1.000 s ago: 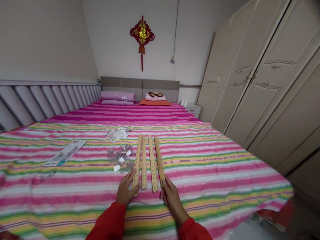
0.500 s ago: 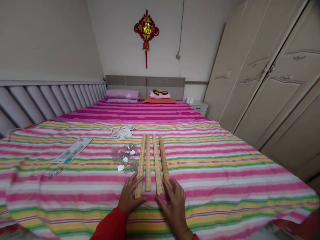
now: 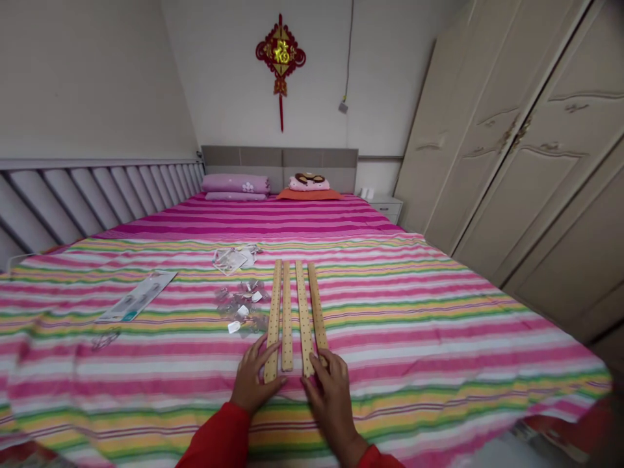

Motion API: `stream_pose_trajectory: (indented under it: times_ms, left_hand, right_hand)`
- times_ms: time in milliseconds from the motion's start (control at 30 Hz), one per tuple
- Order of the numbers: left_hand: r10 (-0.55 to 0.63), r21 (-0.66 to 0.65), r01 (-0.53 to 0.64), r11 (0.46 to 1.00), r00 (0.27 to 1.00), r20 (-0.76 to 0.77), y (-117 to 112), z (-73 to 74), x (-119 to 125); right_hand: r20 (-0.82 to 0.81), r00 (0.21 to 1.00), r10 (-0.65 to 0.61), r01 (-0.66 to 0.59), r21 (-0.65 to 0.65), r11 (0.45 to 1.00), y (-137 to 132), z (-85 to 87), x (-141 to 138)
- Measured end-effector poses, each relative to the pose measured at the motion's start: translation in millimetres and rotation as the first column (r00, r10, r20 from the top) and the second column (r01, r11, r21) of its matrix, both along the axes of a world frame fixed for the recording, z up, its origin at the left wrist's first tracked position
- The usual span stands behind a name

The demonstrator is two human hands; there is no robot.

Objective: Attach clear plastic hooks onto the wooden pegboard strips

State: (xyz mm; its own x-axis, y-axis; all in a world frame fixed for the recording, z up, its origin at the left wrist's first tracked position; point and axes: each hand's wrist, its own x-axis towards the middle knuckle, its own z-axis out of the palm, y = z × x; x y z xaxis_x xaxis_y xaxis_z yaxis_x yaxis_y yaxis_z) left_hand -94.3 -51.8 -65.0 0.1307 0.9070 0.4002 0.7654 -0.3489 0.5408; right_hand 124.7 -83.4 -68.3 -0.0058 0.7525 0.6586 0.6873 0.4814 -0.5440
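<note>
Several flat wooden strips with rows of small holes lie lengthwise, side by side, on the striped bed sheet. My left hand (image 3: 253, 377) rests at the near end of the leftmost wooden strip (image 3: 274, 312), fingers and thumb spread apart and touching it. Just right of that lies a second strip (image 3: 287, 318), slightly shorter at its near end, with neither hand on it. My right hand (image 3: 331, 393) has its fingertips and thumb closed on the near end of the third strip (image 3: 303, 312). Its knuckles cover the lower end of the rightmost strip (image 3: 316, 305).
Small clear plastic packets (image 3: 244, 305) with white tags lie left of the strips. Farther back are more packets (image 3: 236, 258). A blister card (image 3: 139, 298) and a small wire-like item (image 3: 106, 338) lie at left. Bed rail (image 3: 97, 195) and wardrobe (image 3: 526, 175) flank the bed.
My right hand has shifted a little left, its fingertips going from the rightmost strip to the third strip's end. My left hand stays at the leftmost strip. The view has moved slightly.
</note>
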Motion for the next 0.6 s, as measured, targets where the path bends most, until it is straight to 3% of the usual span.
stream_pose_trajectory:
  times_ms: [233,433,533,600]
  left_hand:
    - [-0.041,-0.034,0.041,0.999,0.999,0.021,1.9,-0.1,-5.3]
    - [-0.134,-0.085,0.145,0.986,0.983,0.122,-26.1,7.5,-10.2]
    - [-0.164,-0.124,0.174,0.977,0.982,0.092,-47.8,19.8,-16.4]
    - [-0.211,-0.179,0.221,0.959,0.975,0.069,-62.1,36.8,-20.7]
  right_hand:
    - [-0.092,0.992,0.091,-0.099,-0.081,0.992,-7.8,5.9,8.6]
    - [-0.349,0.926,0.145,-0.225,-0.203,0.953,-42.9,7.2,32.9]
    - [-0.472,0.848,0.240,-0.401,-0.275,0.874,-65.8,14.8,45.9]
    - [-0.559,0.803,0.208,-0.431,-0.303,0.850,-77.7,31.0,53.7]
